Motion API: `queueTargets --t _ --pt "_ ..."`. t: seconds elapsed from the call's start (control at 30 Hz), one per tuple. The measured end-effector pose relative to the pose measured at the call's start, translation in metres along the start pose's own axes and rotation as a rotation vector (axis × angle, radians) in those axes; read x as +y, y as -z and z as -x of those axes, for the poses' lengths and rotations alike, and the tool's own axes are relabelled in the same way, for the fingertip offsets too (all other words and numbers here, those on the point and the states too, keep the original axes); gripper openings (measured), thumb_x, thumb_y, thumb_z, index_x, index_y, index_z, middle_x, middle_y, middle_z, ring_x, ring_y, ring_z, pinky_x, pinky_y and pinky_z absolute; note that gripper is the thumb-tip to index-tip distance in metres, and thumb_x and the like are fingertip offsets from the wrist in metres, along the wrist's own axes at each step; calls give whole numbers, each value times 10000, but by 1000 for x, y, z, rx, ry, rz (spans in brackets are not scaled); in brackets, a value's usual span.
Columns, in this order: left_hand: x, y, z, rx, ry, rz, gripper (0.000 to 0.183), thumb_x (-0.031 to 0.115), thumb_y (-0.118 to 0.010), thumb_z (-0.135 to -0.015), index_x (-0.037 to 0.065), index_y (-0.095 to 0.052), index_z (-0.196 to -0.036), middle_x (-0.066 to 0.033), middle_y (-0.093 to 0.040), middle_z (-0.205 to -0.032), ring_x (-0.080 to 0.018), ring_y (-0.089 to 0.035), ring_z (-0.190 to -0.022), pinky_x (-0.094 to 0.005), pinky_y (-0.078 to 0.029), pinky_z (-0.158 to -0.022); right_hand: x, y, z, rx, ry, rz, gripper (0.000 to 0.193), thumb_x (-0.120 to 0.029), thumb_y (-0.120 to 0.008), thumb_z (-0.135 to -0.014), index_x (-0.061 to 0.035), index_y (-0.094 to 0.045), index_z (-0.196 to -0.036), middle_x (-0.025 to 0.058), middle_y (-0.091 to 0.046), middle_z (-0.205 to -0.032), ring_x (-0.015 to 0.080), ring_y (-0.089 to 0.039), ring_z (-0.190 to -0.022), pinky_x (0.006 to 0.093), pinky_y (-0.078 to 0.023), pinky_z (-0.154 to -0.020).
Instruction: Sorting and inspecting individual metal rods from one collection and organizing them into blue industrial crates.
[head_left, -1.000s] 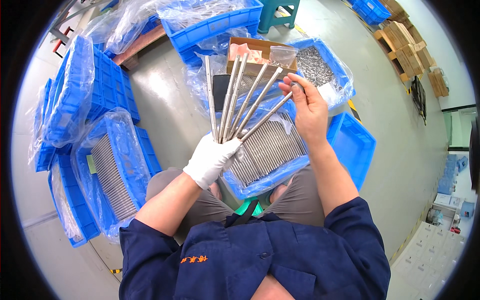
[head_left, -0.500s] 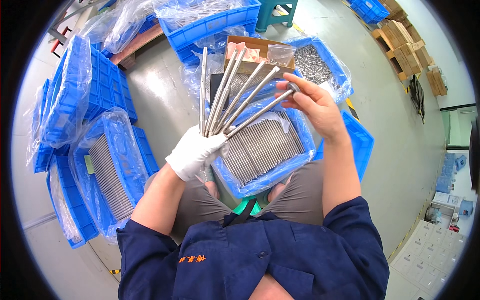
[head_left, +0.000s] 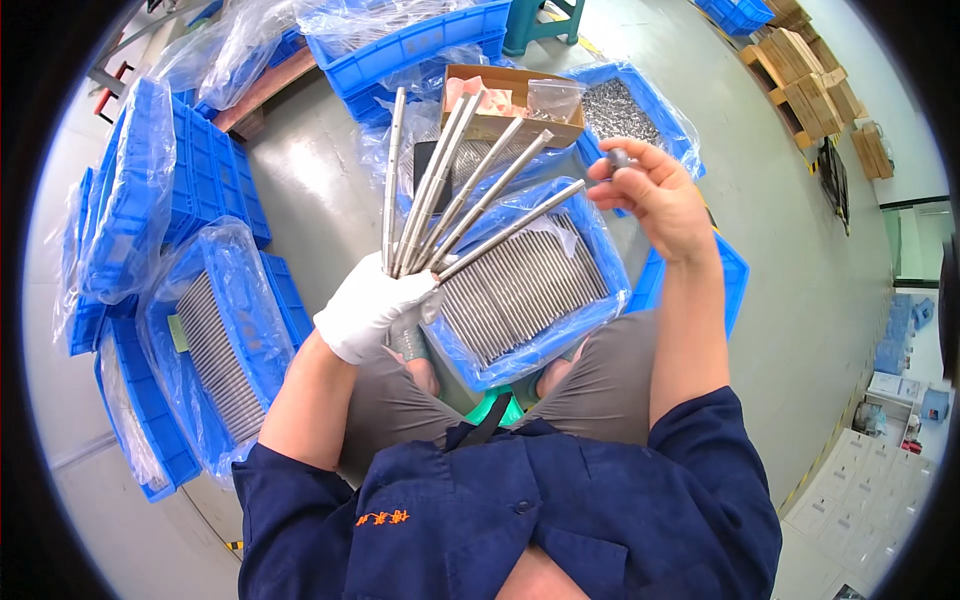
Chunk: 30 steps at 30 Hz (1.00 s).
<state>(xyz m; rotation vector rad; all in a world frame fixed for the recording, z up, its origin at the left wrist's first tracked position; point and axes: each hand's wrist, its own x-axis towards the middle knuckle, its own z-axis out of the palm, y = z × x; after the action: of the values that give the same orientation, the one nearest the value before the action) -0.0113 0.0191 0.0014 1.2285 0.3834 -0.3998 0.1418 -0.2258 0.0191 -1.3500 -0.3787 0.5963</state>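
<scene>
My left hand [head_left: 375,308], in a white glove, grips several slim metal rods [head_left: 437,190] at their lower ends, fanned out and pointing away from me. My bare right hand [head_left: 660,200] pinches a small dark round piece [head_left: 620,160] between thumb and fingers. That piece is apart from the tip of the rightmost rod [head_left: 530,225]. Below the rods, a blue crate [head_left: 480,378] lined with clear plastic stands between my legs, with rows of similar rods [head_left: 520,295] lying in it.
Beyond the crate are a cardboard box [head_left: 500,125] with pink material and a bag, and a blue bin [head_left: 620,110] of small metal parts. Blue crates [head_left: 215,170] stack at left, another lined crate [head_left: 225,340] of rods beside them. Far right stand wooden pallets [head_left: 800,85].
My right hand has moved right, taking the dark round piece off the end of the rightmost rod. My left hand and its rods have shifted slightly left.
</scene>
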Motion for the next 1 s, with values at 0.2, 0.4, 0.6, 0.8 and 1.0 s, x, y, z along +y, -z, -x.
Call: queueTargets --t 0.2,0.4,0.6,0.8,1.0 --pt "5 -2 1 69 -47 -140 185 179 -589 -730 17 -545 -808 -27 -512 -612 -99 -470 -549 -232 -389 -521 5 -2 -4 -134 -80 25 313 -82 -537 -763 2 -507 -1063 87 -581 -866 154 -600 -720 256 -491 -670" --pt "6 -5 1 91 -34 -202 181 183 -610 -720 28 -546 -786 -11 -518 -584 -78 -453 -515 -196 -335 -470 7 -2 -5 -177 -115 -6 307 -104 -578 -740 6 -533 -1023 74 -590 -837 141 -592 -694 256 -485 -673" --pt "10 -7 4 124 -27 -307 123 142 -565 -719 23 -543 -700 -28 -515 -595 -101 -480 -551 -234 -396 -516 0 -5 0 -181 -122 95 316 -106 -602 -731 9 -535 -1017 68 -603 -827 125 -585 -695 251 -483 -665" --pt "12 -8 5 109 7 -292 126 144 -555 -721 22 -546 -690 -25 -517 -587 -97 -479 -547 -231 -393 -509 1 -8 3 -140 -110 77 309 -98 -609 -732 9 -529 -1010 67 -602 -813 124 -582 -694 247 -481 -656" --pt "4 -5 0 121 -43 -254 145 140 -587 -729 12 -547 -785 -27 -521 -614 -96 -476 -551 -227 -381 -512 3 -9 1 -91 -76 28 299 -106 -612 -743 6 -523 -1005 76 -602 -805 130 -590 -686 235 -482 -640"
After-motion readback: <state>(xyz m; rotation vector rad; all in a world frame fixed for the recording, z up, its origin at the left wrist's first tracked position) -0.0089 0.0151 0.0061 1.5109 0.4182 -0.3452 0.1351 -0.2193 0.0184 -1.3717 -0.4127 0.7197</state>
